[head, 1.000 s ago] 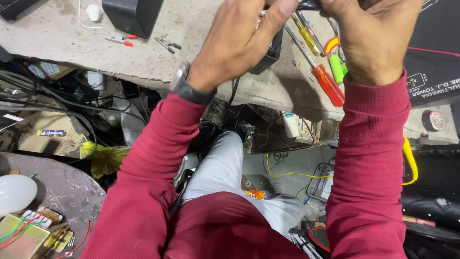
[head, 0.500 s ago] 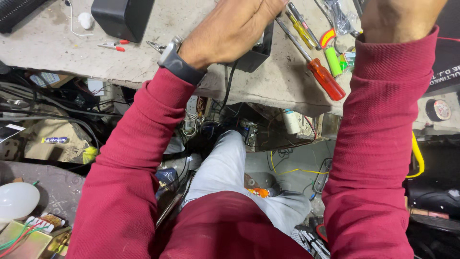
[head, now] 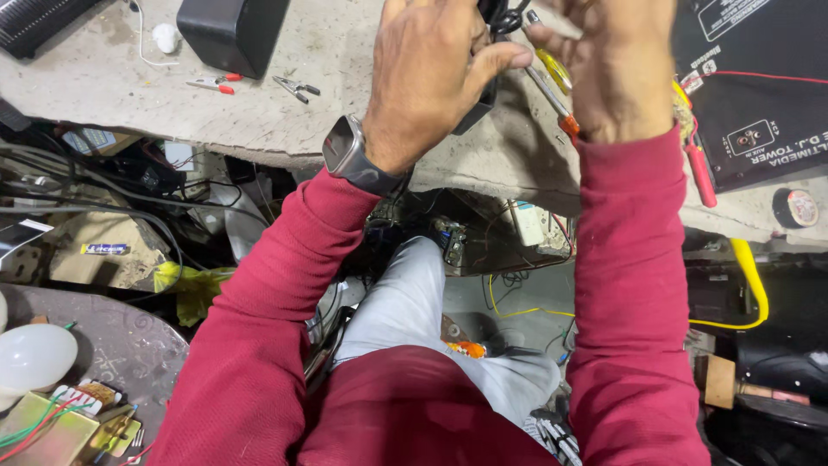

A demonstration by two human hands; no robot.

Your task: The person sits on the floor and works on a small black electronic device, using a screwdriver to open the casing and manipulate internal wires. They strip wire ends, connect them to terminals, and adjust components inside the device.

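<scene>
Black cable [head: 498, 15] is pinched between both raised hands at the top edge of view, above the worn workbench [head: 345, 103]. Left hand [head: 431, 78] clamps it with thumb and fingers; right hand [head: 617, 73] grips its other side. Tugging apart could slip it free, and screwdrivers [head: 552, 86] lying underneath might roll off.

bare bench [head: 345, 86] leftward, screwdrivers [head: 552, 86] crowding right

A black speaker box [head: 231, 33] stands on the worn bench [head: 285, 129] near two small pliers [head: 296, 85]. A white bulb [head: 33, 355] lies lower left; a yellow cable [head: 749, 274] hangs right.
</scene>
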